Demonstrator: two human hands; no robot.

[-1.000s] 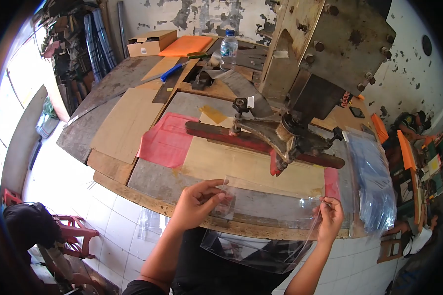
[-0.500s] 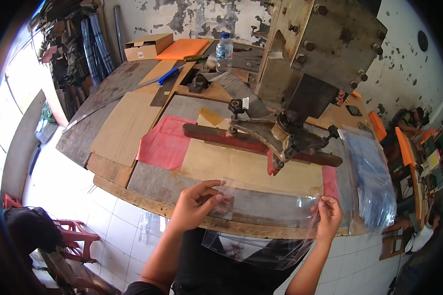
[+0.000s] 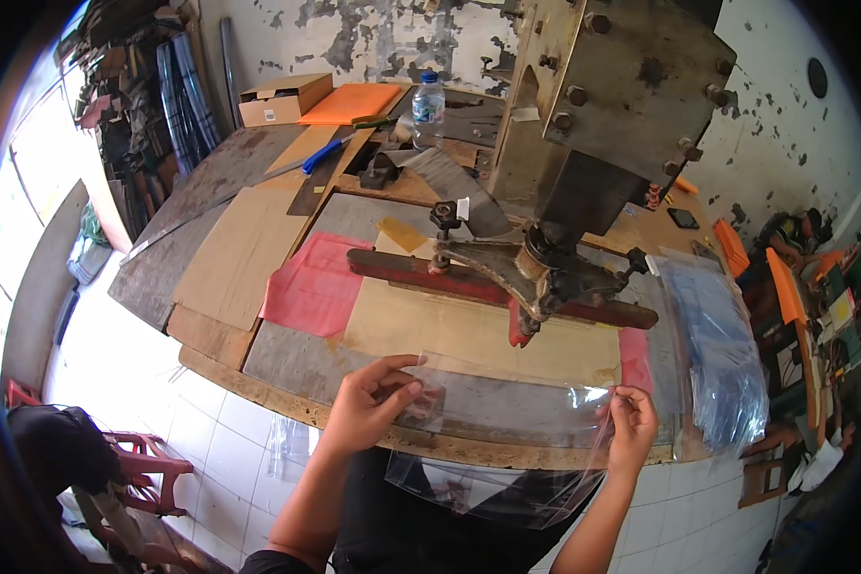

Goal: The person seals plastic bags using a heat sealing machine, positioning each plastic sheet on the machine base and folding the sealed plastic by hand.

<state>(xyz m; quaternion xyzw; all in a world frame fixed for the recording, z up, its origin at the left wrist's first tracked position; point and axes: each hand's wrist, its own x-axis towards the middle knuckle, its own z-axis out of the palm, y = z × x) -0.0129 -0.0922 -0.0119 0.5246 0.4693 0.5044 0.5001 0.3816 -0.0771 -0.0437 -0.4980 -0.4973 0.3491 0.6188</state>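
A clear plastic sheet (image 3: 507,407) stretches between my two hands over the table's front edge, its lower part hanging toward my lap. My left hand (image 3: 368,407) pinches its left end between thumb and fingers. At the right end, my right hand (image 3: 631,421) grips the sheet's upper corner. Just beyond it, a beige sheet (image 3: 459,330) lies on the grey metal plate (image 3: 292,359), with pink material (image 3: 311,282) at its left. Above these stands a press with a dark red bar (image 3: 421,273) on its head (image 3: 536,263).
A pile of clear plastic sheets (image 3: 713,344) lies at the table's right. Farther back are a blue-handled cutter (image 3: 325,155), a water bottle (image 3: 429,110), a cardboard box (image 3: 285,99) and an orange stack (image 3: 351,103). Another person (image 3: 794,234) sits at far right; a red stool (image 3: 148,469) stands lower left.
The view has shifted slightly, so the press and table appear a little farther left. Both hands keep their hold on the clear plastic sheet, in nearly the same pose.
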